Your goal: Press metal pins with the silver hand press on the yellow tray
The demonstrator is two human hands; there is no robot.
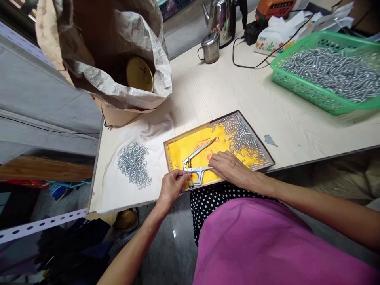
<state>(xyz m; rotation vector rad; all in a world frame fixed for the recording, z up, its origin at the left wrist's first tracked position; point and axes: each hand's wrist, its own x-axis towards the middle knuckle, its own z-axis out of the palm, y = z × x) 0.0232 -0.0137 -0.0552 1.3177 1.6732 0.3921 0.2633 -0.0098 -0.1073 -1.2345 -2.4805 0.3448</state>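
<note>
A pair of silver hand-press pliers (pixel 194 153) lies over the yellow sheet in a shallow tray (pixel 190 132), its handles spread apart and a spring between them. My right hand (pixel 228 168) is closed over the end of the lower handle. At the jaw end, my left hand (pixel 173 184) pinches thumb and forefinger together beside a small red spot; what they hold is too small to make out. Many small metal pins (pixel 243 136) lie loose in the tray's right part. To the left, a heap of shorter metal pieces (pixel 134 164) rests on a white cloth (pixel 109 186).
A green basket (pixel 314 93) full of metal pins stands at the right. An open paper sack (pixel 118 107) with a round yellow container (pixel 139 74) inside is at the back left. Behind are a metal mug (pixel 210 49), a kettle (pixel 222 19) and a black cable (pixel 252 67).
</note>
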